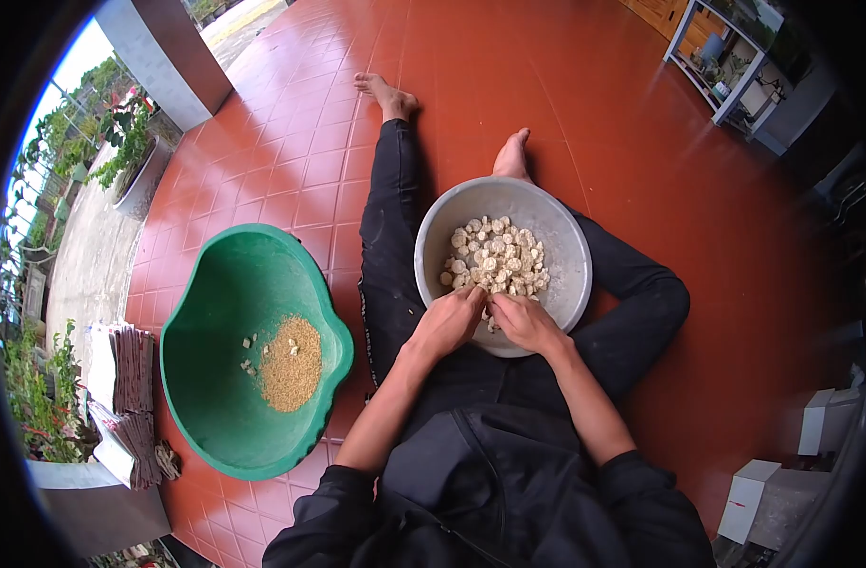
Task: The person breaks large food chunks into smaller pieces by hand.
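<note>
A round grey metal basin [567, 248] rests on my lap between my legs. Inside it lies a heap of pale, round, dry-looking pieces [504, 254]. Over the basin's near side, my left hand [449, 320] and my right hand [526, 322] come together at the fingertips, both with fingers closed. Whatever they pinch is too small to make out. To the left on the floor stands a large green basin [220, 284], holding a patch of fine yellowish grains [293, 369] and a few small pale bits [247, 363].
Red tiled floor [300, 161] surrounds my outstretched legs. Stacked folded sacks or papers [134, 379] lie beyond the green basin. A pillar [163, 57] and a potted plant [144, 175] stand at upper left, a shelf [722, 62] at upper right, white boxes [747, 497] at lower right.
</note>
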Demonstrator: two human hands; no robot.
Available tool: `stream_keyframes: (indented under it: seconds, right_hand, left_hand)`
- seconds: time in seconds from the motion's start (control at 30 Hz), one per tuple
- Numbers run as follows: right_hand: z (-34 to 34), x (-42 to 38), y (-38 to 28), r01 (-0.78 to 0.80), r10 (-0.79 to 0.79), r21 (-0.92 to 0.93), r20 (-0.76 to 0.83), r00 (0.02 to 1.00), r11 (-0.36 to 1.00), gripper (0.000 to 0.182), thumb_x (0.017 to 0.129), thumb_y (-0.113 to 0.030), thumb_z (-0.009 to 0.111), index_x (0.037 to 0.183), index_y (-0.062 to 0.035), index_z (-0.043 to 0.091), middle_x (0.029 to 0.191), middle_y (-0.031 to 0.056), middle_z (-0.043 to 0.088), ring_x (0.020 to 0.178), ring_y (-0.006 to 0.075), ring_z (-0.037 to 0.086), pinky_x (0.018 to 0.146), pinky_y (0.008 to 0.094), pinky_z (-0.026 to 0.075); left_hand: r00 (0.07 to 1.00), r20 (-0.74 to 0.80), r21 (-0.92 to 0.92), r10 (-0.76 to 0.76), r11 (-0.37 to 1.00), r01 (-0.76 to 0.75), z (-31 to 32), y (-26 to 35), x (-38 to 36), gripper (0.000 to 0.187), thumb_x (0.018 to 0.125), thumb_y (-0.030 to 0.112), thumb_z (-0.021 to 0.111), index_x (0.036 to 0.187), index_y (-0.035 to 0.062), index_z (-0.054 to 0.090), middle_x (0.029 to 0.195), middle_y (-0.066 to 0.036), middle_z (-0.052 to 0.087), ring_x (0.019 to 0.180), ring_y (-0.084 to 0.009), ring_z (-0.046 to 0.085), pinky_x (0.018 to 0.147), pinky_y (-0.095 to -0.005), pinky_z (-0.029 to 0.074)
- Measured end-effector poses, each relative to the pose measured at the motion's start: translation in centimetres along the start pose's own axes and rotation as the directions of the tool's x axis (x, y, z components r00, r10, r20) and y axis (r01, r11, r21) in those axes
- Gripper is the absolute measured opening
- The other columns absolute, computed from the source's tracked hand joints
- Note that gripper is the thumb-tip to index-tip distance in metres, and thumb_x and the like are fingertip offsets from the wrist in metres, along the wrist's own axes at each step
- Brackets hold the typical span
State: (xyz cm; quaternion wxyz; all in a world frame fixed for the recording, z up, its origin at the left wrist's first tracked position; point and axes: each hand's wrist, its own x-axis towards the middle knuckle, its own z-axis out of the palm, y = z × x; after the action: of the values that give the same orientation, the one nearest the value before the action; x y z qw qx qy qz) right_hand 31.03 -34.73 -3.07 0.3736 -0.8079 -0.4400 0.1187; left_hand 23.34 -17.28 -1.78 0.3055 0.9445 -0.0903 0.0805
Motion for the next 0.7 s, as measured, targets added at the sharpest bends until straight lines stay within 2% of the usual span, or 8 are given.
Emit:
stream_keyframes:
  seconds: [0.2, 0.37, 0.47, 0.53, 0.63, 0.7]
  right_hand:
    - [0.1, 0.0, -0.5, 0.052, -0.054, -0.040, -0.066, 0.996, 0.998, 0.013, 0.091, -0.012, 0.050, 0.086, -0.0002, 0.051, 0.074, 0.0216, 0.059, 0.073, 0.0416, 0.060, 0.061, 0.0471, 0.045]
    - [0.6, 0.0, -0.5, 0.031, -0.037, -0.073, -0.081, 0.996, 0.997, 0.013, 0.087, -0.012, 0.053, 0.082, -0.0008, 0.049, 0.073, 0.0197, 0.059, 0.072, 0.0410, 0.059, 0.062, 0.0476, 0.046]
    - [1.0, -0.1, -0.3, 0.021, -0.033, -0.119, -0.102, 0.994, 0.993, 0.013, 0.086, -0.012, 0.053, 0.083, 0.0000, 0.049, 0.071, 0.0212, 0.059, 0.071, 0.0418, 0.060, 0.062, 0.0486, 0.046]
    - [1.6, 0.0, 0.1, -0.021, 0.018, -0.038, -0.088, 0.996, 0.999, 0.014, 0.087, -0.012, 0.052, 0.083, 0.0015, 0.049, 0.070, 0.0239, 0.059, 0.071, 0.0440, 0.060, 0.062, 0.0505, 0.046]
    - [2.4, 0.1, 0.2, -0.050, 0.047, -0.029, -0.098, 0.994, 0.998, 0.015, 0.087, -0.012, 0.050, 0.083, 0.0030, 0.049, 0.071, 0.0270, 0.059, 0.071, 0.0462, 0.059, 0.062, 0.0519, 0.046]
    - [2.7, 0.0, 0.1, -0.066, 0.062, -0.040, -0.088, 0.994, 0.997, 0.015, 0.088, -0.011, 0.049, 0.084, 0.0033, 0.050, 0.072, 0.0279, 0.059, 0.072, 0.0469, 0.059, 0.063, 0.0521, 0.046]
  left_hand:
    - [0.998, 0.058, 0.062, -0.007, 0.998, 0.003, -0.2, 0.0, 0.1, 0.013, 0.089, 0.012, 0.050, 0.090, -0.0009, 0.051, 0.082, -0.019, 0.058, 0.080, -0.0377, 0.060, 0.068, -0.0459, 0.048]
    - [0.999, 0.030, 0.104, 0.021, 0.994, -0.024, -0.1, -0.3, 0.0, 0.011, 0.087, 0.013, 0.052, 0.087, 0.0013, 0.053, 0.077, -0.017, 0.059, 0.074, -0.0375, 0.061, 0.065, -0.0461, 0.048]
    - [1.000, 0.008, 0.115, 0.010, 0.993, -0.010, 0.1, -0.1, 0.0, 0.011, 0.086, 0.013, 0.053, 0.084, 0.0024, 0.055, 0.074, -0.017, 0.061, 0.070, -0.0380, 0.061, 0.061, -0.0469, 0.048]
    - [1.000, -0.003, 0.114, 0.005, 0.993, -0.005, 0.4, -0.1, -0.2, 0.011, 0.085, 0.013, 0.053, 0.082, 0.0026, 0.055, 0.073, -0.017, 0.061, 0.068, -0.0385, 0.061, 0.059, -0.0475, 0.048]
    - [0.998, -0.033, 0.102, -0.056, 0.993, 0.059, 1.1, -0.1, -0.3, 0.012, 0.084, 0.013, 0.053, 0.080, 0.0020, 0.056, 0.070, -0.019, 0.061, 0.066, -0.0397, 0.061, 0.058, -0.0494, 0.048]
    - [0.996, -0.035, 0.137, -0.079, 0.987, 0.083, 1.6, -0.1, -0.4, 0.010, 0.080, 0.009, 0.053, 0.079, -0.0005, 0.057, 0.066, -0.022, 0.061, 0.062, -0.0381, 0.063, 0.056, -0.0474, 0.049]
